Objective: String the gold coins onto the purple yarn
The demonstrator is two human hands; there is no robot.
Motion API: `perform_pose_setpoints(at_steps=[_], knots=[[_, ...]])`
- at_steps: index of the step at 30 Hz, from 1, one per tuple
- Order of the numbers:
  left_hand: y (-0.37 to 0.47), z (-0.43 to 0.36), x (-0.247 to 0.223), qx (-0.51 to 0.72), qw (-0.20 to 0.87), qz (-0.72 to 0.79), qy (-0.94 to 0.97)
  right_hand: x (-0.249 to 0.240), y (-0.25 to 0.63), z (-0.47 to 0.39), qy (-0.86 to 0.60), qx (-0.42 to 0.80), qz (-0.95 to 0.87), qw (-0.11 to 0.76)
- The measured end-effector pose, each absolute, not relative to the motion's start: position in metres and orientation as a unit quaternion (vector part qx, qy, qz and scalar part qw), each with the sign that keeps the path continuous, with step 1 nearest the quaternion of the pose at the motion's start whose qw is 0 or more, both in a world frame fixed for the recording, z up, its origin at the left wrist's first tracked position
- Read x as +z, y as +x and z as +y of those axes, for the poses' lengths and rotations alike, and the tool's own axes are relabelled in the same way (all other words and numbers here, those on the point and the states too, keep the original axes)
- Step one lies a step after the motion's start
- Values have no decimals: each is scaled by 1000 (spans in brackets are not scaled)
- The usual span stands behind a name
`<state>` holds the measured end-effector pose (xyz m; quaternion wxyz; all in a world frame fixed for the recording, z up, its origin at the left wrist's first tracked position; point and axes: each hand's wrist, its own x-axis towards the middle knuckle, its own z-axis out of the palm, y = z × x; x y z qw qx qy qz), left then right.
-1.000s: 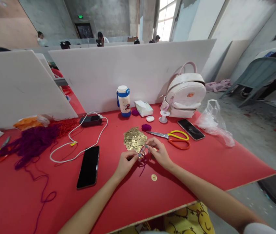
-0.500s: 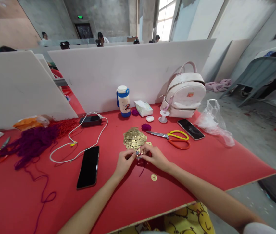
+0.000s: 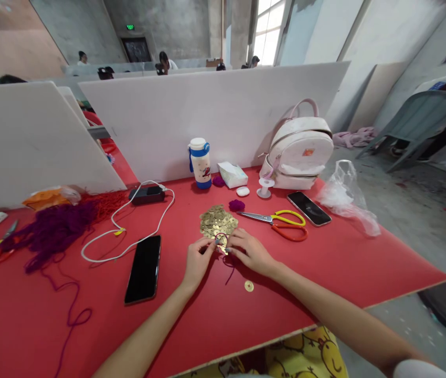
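My left hand (image 3: 200,260) pinches a purple cord (image 3: 229,261) at the near edge of a pile of gold-coloured coins (image 3: 217,220). Facing it, my right hand (image 3: 252,253) has its thumb and fingers close together beside the cord; what lies between its fingertips is too small to make out. A loop of the cord shows between the hands, and its tail hangs down onto the red table. One single coin (image 3: 249,286) lies apart, below my right hand. A small purple yarn ball (image 3: 236,205) sits just behind the pile.
Scissors (image 3: 282,218) and a phone (image 3: 308,208) lie right of the coins. Another phone (image 3: 143,269), a white cable (image 3: 101,260) and purple yarn (image 3: 55,226) are on the left. A bottle (image 3: 200,164), a spool (image 3: 265,188) and a backpack (image 3: 299,152) stand behind, before a white partition (image 3: 207,115).
My hands have moved slightly apart, with the right fingers less tightly bunched. The cord now shows as a loop between them.
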<state>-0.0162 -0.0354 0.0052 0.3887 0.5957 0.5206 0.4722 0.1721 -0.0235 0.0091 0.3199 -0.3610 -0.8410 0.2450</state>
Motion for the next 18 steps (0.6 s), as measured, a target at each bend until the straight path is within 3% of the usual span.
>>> perform_pose_setpoints(at_steps=[4, 11, 18], knots=[[-17, -37, 3, 439, 331, 538, 639, 11, 172, -26, -329, 215, -865, 313], [-19, -45, 4, 277, 135, 478, 822, 8, 171, -26, -323, 235, -841, 364], [-21, -48, 8, 338, 97, 360, 864, 4, 168, -27, -346, 346, -780, 390]])
